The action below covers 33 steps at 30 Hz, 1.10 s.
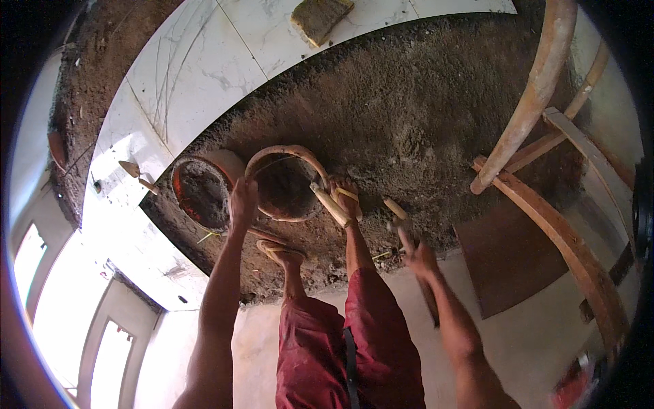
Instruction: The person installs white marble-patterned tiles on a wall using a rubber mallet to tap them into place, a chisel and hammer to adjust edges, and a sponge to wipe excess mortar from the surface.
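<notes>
Two round pans of dark soil or mortar mix stand side by side on the dirt. My left hand [243,199] is closed on the near left rim of the right pan [294,151], beside the left pan [225,167]. My right hand [420,258], smeared by motion, is raised to the right of my legs. It appears closed around a long tool [396,208] with a pale end above the fingers and a dark part below the wrist; its exact kind cannot be made out. A pale wooden handle [332,206] lies across my right foot.
White marbled tiles [184,82] border the dirt, with a pointing trowel [138,177] and a yellowish block [320,19] on them. At right stand wooden poles and beams [538,102] by a brown board [511,259]. A pale wall edge runs behind my legs.
</notes>
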Tool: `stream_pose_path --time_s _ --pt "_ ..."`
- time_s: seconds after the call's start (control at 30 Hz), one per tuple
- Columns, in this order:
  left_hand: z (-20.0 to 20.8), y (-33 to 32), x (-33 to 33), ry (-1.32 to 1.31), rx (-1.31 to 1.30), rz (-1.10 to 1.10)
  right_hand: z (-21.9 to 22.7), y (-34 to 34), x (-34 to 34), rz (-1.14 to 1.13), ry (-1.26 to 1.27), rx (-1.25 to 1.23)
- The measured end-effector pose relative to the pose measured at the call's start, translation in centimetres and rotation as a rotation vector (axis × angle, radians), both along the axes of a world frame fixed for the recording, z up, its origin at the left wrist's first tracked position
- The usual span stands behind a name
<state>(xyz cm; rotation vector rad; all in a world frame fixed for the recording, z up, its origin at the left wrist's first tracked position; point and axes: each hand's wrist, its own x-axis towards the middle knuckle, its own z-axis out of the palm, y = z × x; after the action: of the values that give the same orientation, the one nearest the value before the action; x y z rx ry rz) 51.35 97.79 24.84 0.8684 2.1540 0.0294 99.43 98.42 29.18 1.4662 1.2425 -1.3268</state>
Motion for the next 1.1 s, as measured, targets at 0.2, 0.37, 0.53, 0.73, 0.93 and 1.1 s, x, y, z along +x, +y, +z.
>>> stream_pose_path --time_s 0.2,0.37,0.53,0.73,0.93,1.1 --pt "3.1 -3.7 6.0 -0.496 0.102 0.329 -2.6 13.4 -7.4 -0.233 -0.131 0.14" --pt "12.0 10.2 13.6 -0.535 0.162 0.189 -1.6 9.5 -4.1 -0.009 0.169 0.449" --pt "15.0 15.8 16.4 -0.777 0.385 0.194 3.1 6.3 -1.4 -0.203 -0.113 0.112" --pt "4.9 21.0 18.1 -0.955 0.455 0.517 4.0 2.6 1.0 -0.059 -0.049 0.109" --pt "0.8 21.5 16.8 -0.825 0.522 0.061 4.2 6.5 -5.0 0.119 -0.065 -0.228" --pt "6.0 10.3 14.3 -0.599 0.277 -0.4 -3.9 5.6 -6.3 0.131 0.164 0.028"
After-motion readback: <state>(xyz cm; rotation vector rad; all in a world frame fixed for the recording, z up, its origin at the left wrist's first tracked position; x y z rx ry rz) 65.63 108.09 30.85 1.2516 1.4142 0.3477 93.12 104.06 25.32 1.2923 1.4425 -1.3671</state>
